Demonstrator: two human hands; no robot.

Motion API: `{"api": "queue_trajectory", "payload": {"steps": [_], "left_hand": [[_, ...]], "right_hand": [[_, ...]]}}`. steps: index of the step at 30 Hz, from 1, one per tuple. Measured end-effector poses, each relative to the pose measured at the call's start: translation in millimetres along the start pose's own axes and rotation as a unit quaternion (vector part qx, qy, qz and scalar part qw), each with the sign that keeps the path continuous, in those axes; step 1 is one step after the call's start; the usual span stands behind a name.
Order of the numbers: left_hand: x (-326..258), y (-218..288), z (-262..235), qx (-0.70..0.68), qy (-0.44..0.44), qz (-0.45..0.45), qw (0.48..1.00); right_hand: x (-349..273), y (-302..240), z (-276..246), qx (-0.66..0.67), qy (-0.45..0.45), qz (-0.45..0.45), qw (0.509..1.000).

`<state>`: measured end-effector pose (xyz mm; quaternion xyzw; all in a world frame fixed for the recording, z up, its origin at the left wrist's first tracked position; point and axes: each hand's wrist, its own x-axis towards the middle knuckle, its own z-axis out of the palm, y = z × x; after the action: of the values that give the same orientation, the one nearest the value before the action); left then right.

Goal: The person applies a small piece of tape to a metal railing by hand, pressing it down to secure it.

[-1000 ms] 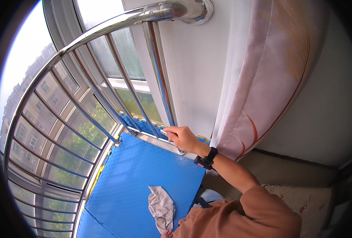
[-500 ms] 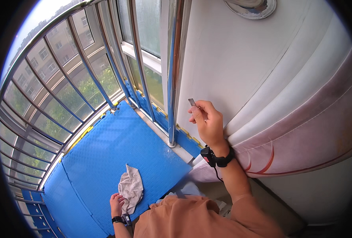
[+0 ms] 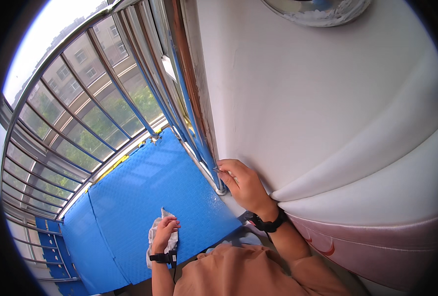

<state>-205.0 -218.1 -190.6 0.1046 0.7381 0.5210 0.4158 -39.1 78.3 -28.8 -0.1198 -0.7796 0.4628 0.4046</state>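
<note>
My right hand (image 3: 246, 185) is closed in a pinch on a small flat metal blade (image 3: 216, 169), mostly hidden by the fingertips. The blade is at the lower part of the upright metal post (image 3: 210, 160) beside the white wall; whether it touches the post is hard to make out. A crumpled whitish cloth (image 3: 154, 232) lies on the blue foam mat (image 3: 130, 207). My left hand (image 3: 164, 233) is over this cloth with loosely bent fingers apart, and nothing shows in its grasp. Part of the cloth is hidden behind the hand.
A metal railing (image 3: 88, 106) curves along the left and far side, with windows behind it. The white wall (image 3: 288, 89) rises at the right, next to a white and pink curtain (image 3: 367, 232). A round shiny fitting (image 3: 322, 12) sits at the top.
My right hand has moved down and left with the blade, from in front of the wall to the post. The left hand has moved up and right over the cloth. The view has shifted.
</note>
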Motion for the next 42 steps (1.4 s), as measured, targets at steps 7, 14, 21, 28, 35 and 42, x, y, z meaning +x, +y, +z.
{"api": "queue_trajectory", "payload": {"steps": [7, 14, 21, 28, 35, 42], "left_hand": [[-13, 3, 12, -0.003, 0.017, -0.017, 1.000], [-47, -25, -1, -0.022, 0.042, -0.085, 0.995], [-75, -48, -25, -0.027, 0.068, -0.125, 0.990], [-86, -54, -35, -0.018, 0.063, -0.136, 0.989], [-92, -59, -33, -0.007, 0.071, -0.146, 0.987], [-95, -73, -26, -0.027, 0.066, -0.160, 0.985]], "right_hand": [[29, -13, 16, 0.223, 0.083, 0.065, 0.969], [20, -13, 51, 0.381, 0.225, 0.161, 0.882], [35, -23, 74, 0.520, 0.320, 0.241, 0.754], [32, -12, 63, 0.536, 0.317, 0.303, 0.722], [48, -24, 55, 0.510, 0.294, 0.272, 0.761], [53, -55, 44, 0.525, 0.272, 0.261, 0.763]]}}
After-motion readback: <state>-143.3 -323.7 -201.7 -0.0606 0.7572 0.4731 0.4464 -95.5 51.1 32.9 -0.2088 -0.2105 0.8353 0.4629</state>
